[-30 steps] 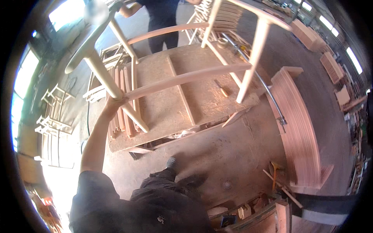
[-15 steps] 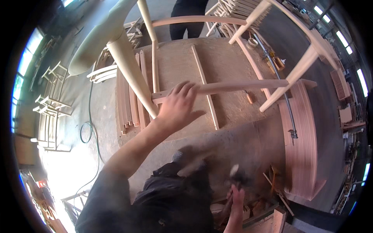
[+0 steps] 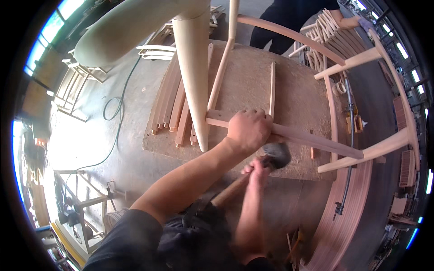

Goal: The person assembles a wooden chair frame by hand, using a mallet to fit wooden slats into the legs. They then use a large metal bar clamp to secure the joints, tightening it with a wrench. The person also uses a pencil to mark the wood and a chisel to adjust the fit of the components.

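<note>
A pale wooden chair frame lies over the worktable, with a thick leg (image 3: 192, 77) on the left and a slimmer leg (image 3: 341, 165) on the right. Between these legs runs a reddish wooden rail (image 3: 316, 142). My left hand (image 3: 248, 131) is closed around that rail, left of its middle. Just below it, my right hand (image 3: 257, 170) grips a hammer by its wooden handle (image 3: 231, 191), close to the head. The dark, rounded hammer head (image 3: 277, 155) is near the rail's underside; whether they touch, I cannot tell.
Several loose wooden bars (image 3: 176, 113) and a thin strip (image 3: 272, 88) lie on the worktable (image 3: 244, 86). A long bar clamp (image 3: 350, 108) lies at the right, over stacked slats (image 3: 341, 207). Across the table stands a co-worker (image 3: 289, 22), a gloved hand at the frame. A hose (image 3: 118, 131) trails along the floor.
My right hand has brought the hammer up from the lower right to just beneath the rail. My left hand has closed more tightly on the rail. The co-worker's gloved hand has come into view.
</note>
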### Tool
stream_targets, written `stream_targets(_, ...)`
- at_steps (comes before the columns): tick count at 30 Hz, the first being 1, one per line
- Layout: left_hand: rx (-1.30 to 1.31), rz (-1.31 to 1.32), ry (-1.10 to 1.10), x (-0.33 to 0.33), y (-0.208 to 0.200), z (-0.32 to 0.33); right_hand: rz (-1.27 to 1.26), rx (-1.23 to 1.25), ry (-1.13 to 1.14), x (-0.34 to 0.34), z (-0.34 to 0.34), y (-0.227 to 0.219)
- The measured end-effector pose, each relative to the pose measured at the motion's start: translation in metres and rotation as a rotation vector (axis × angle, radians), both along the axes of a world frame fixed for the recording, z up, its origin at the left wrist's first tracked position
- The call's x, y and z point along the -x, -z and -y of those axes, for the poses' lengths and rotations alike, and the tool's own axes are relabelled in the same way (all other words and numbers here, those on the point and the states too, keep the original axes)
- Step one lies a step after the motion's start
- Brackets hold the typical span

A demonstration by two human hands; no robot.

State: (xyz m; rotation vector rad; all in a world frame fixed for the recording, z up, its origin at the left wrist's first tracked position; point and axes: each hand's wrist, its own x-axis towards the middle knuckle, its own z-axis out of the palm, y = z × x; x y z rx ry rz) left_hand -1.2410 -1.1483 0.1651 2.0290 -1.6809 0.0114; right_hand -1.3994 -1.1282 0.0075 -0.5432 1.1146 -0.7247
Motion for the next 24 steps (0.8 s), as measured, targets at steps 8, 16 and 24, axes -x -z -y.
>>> stream_targets(8, 0.039, 0.055, -0.033, -0.008, -0.002, -0.001, -0.204, 0.538, -0.672, -0.075, -0.025, -0.047)
stream_targets(16, 0.135, 0.026, -0.003, -0.009, 0.003, 0.001, 0.012, -0.028, 0.159, 0.021, 0.01, -0.027)
stream_targets(24, 0.075, 0.027, 0.021, 0.028, 0.002, 0.006, -0.555, 0.733, -0.529, -0.046, -0.037, 0.012)
